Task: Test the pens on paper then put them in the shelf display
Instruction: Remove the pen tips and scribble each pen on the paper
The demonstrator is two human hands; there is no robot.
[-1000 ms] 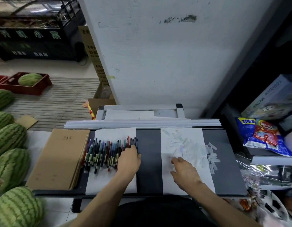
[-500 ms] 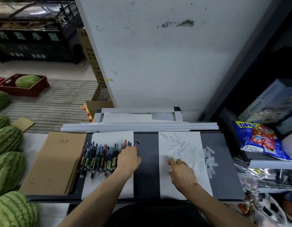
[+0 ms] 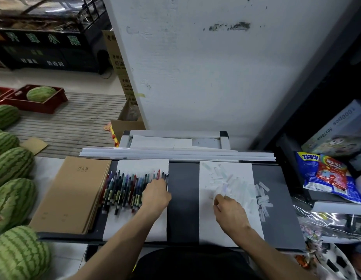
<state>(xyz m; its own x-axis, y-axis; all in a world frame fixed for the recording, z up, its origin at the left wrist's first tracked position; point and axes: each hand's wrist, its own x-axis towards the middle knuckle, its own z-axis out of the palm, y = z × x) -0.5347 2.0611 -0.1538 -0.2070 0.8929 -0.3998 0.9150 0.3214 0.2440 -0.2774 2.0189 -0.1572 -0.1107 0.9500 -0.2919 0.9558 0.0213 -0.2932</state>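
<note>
Head view: left hand palm-down on pens, right hand on paper

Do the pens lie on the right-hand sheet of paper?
No, the pens lie on the left sheet, beside the brown notebooks.

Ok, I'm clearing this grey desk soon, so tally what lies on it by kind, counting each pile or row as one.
White paper sheets, left and right: 2
Stack of brown card-covered notebooks: 1
Row of coloured pens: 1
Scatter of small clear plastic pieces: 1
Bundle of long white strips: 1
Total: 6
</note>
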